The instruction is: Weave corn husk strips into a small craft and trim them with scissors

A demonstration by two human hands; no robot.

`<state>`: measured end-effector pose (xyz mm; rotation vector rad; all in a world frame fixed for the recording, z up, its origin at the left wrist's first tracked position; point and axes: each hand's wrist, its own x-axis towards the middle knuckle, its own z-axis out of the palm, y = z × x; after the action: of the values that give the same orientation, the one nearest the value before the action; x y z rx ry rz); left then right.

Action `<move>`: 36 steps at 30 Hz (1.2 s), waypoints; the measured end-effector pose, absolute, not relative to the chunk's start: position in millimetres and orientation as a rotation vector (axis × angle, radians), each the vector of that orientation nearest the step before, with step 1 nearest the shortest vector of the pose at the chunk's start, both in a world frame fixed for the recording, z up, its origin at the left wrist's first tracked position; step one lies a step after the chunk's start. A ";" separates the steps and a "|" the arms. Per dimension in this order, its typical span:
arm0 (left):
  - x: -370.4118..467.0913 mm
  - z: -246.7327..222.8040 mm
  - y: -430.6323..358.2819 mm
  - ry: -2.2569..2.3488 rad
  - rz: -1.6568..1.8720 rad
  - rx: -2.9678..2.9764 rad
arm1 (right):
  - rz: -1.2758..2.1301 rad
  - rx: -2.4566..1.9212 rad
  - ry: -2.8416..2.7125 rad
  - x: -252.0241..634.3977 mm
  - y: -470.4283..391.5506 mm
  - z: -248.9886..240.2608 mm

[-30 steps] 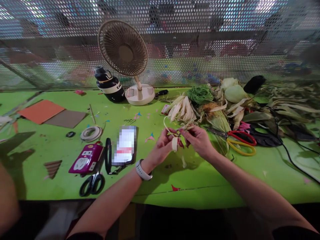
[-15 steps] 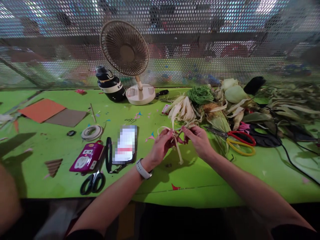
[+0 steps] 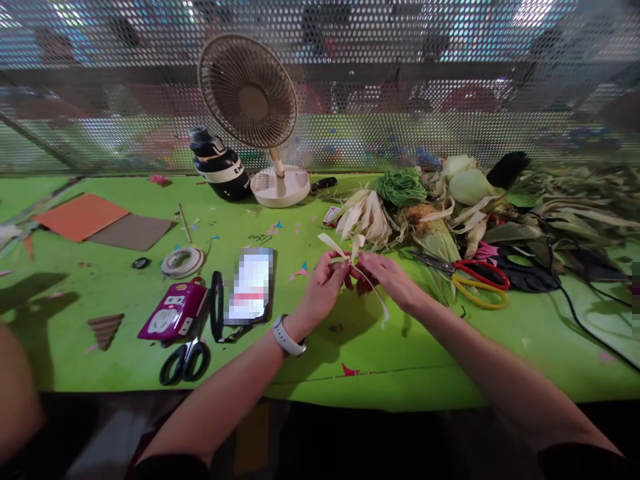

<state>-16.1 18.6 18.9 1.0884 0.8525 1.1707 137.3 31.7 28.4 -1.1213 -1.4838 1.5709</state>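
Both hands meet over the green table, pinching pale strips of corn husk (image 3: 358, 247). My left hand (image 3: 326, 283), with a white band on its wrist, grips the strips from the left. My right hand (image 3: 387, 277) closes on them from the right, its fingertips partly hidden. One thin strip hangs down between the hands, and short ends stick up above the fingers. Just beyond lies a bundle of dried husks (image 3: 367, 217). To the right rest scissors (image 3: 477, 280) with one red and one yellow handle, beside a green corn husk (image 3: 437, 250).
A fan (image 3: 280, 187) and a black bottle (image 3: 220, 167) stand at the back before a perforated metal screen. On the left lie a phone (image 3: 249, 287), a purple power socket (image 3: 173, 310), black-handled scissors (image 3: 185, 362) and tape (image 3: 183, 262). A black cable (image 3: 580, 313) runs along the right.
The husk strips have turned in my hands: the hanging end now slants right, and ends point up. My right hand has shifted slightly, its fingers lying closer to my left.
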 end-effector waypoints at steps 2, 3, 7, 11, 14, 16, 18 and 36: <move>-17.0 17.2 20.7 0.886 1.163 1.076 | 1.486 -1.097 -1.591 137.4 30.7 27.9; -18.1 17.0 21.5 0.892 1.148 1.058 | 1.441 -1.118 -1.632 137.8 31.0 26.6; -25.6 22.0 23.0 0.934 1.048 1.033 | 1.449 -1.162 -1.631 142.0 34.9 25.4; -30.9 28.7 23.4 1.016 1.058 1.243 | 1.643 -1.060 -1.515 146.6 37.1 34.6; -31.5 28.3 25.1 1.058 1.147 1.446 | 1.744 -1.006 -1.442 149.3 38.0 39.2; -31.1 25.8 26.7 1.076 1.189 1.549 | 1.782 -0.995 -1.422 150.9 38.6 40.2; -30.0 22.9 27.5 1.048 1.171 1.536 | 1.798 -1.007 -1.434 152.2 39.2 40.8; -24.6 16.9 18.6 0.922 1.114 1.390 | 1.633 -1.100 -1.561 152.4 42.3 35.3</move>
<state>-24.6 18.6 16.9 1.3904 0.9217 1.1140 152.4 42.3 35.3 -1.1000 -1.5611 1.6333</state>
